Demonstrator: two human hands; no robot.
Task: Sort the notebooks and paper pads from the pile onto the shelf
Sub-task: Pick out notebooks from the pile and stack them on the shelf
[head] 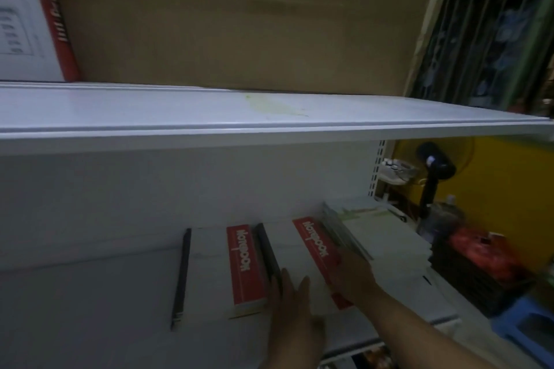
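**A:** How far along is the sorting looking?

**B:** Partway, I am judging. The shelf [90, 293] is carrying stock along its right half, while its left half is lying bare. The upper shelf [150, 111] is holding only a red-edged box [54, 18] at its far left. The pile itself is not showing, so I cannot tell how much is waiting.

**A:** What is lying on the shelf, biggest first?

**B:** One stack of pale pads [380, 237] is sitting at the right end, close to the back panel. The pads in it are too blurred to count. Just left of it, two notebooks are lying flat side by side. Each is showing a white cover, a black spine along its left edge and a red band along its right. I am calling them the left notebook [215, 272] and the right notebook [299, 255]. I cannot tell whether more are lying beneath either one.

**A:** And the hands?

**B:** Two are showing, both on the right notebook. The left hand [295, 311] is lying on the near end of its white cover. Its fingers [304, 284] are lying straight and a little apart, gripping nothing. The right hand [355, 277] is resting over the red band, just beside the pad stack. Its fingers are hiding beneath it, so I cannot tell whether they are clamping the edge.

**A:** So which step is happening?

**B:** I am guessing the right notebook is being squared into its place between its twin and the pads.
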